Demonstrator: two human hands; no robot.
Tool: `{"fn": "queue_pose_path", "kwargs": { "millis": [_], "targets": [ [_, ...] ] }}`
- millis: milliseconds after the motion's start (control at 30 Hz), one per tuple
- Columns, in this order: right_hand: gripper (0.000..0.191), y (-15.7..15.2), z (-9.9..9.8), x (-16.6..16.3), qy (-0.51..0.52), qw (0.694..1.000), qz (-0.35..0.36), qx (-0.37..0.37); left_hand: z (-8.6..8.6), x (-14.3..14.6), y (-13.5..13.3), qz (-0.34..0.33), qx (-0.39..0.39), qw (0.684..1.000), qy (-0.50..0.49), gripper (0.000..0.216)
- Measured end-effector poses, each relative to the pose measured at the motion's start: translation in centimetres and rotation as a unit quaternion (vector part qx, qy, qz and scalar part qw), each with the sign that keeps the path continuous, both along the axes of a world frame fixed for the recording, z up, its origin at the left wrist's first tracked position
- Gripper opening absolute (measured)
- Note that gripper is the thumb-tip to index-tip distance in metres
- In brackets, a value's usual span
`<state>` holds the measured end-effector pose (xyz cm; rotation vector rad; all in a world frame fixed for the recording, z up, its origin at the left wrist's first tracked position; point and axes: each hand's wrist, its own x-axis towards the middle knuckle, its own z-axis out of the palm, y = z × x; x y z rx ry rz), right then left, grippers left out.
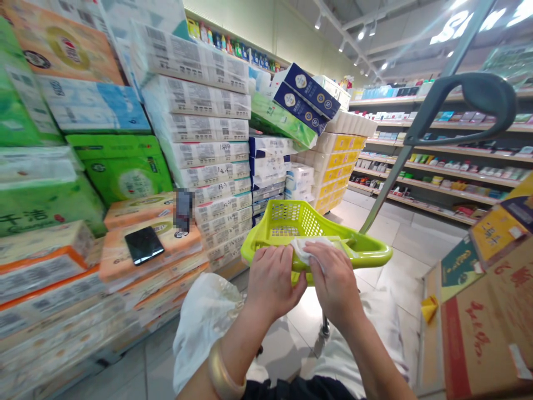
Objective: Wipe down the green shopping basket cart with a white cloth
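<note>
A lime-green plastic shopping basket (287, 239) with perforated walls stands on wheels before my knees. Its near rim is gripped by my left hand (272, 283), fingers curled over the edge. My right hand (335, 280) is closed on a crumpled white wipe (306, 250), pressing it against the same rim. Whether the wipe is cloth or tissue I cannot make out. From the basket's right side a long grey pole (385, 191) slants up to a dark grey loop handle (462, 108).
Stacked tissue packs (216, 119) rise on the left, and a black phone (144, 245) lies on an orange pack there. Cardboard boxes (491, 311) stand at the right. Stocked shelves (449, 147) line the back, beyond the tiled floor (391, 228).
</note>
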<state>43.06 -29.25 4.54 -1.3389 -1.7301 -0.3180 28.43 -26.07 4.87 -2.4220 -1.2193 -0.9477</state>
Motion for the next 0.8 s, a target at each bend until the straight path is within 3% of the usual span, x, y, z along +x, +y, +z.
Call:
{"fn": "queue_pose_path", "kwargs": {
  "millis": [133,233,300,433,500,567,700,800],
  "targets": [
    [0.026,-0.3,-0.4,3.6,0.038,0.997,-0.064,0.006,0.2,0.1,-0.2,-0.005,-0.002,1.0,-0.01,0.043],
    [0.029,-0.4,-0.1,4.4,0.024,0.991,-0.129,-0.007,0.2,0.4,-0.2,-0.003,-0.002,1.0,-0.012,0.042],
    [0.03,-0.1,0.6,3.2,-0.027,0.992,-0.119,-0.033,0.1,0.5,-0.2,-0.002,-0.003,1.0,-0.01,0.043],
    [0.026,1.1,2.5,-0.3,-0.109,0.991,-0.032,-0.076,0.1,0.7,-0.1,0.002,-0.014,1.0,-0.003,0.036],
    [0.026,1.9,3.5,-0.4,-0.129,0.985,-0.01,-0.111,0.1,0.7,-0.1,0.005,-0.019,1.0,-0.002,0.034],
    [0.028,2.7,4.4,0.9,-0.144,0.975,-0.012,-0.166,0.1,0.7,-0.2,0.008,-0.019,1.0,-0.007,0.036],
    [0.035,3.7,5.5,3.8,-0.156,0.945,-0.082,-0.275,0.1,0.8,-0.5,0.009,-0.016,1.0,-0.02,0.04],
    [0.034,3.6,5.4,2.9,-0.165,0.946,-0.08,-0.266,0.1,0.9,-0.5,0.01,-0.014,1.0,-0.015,0.039]
  ]
}}
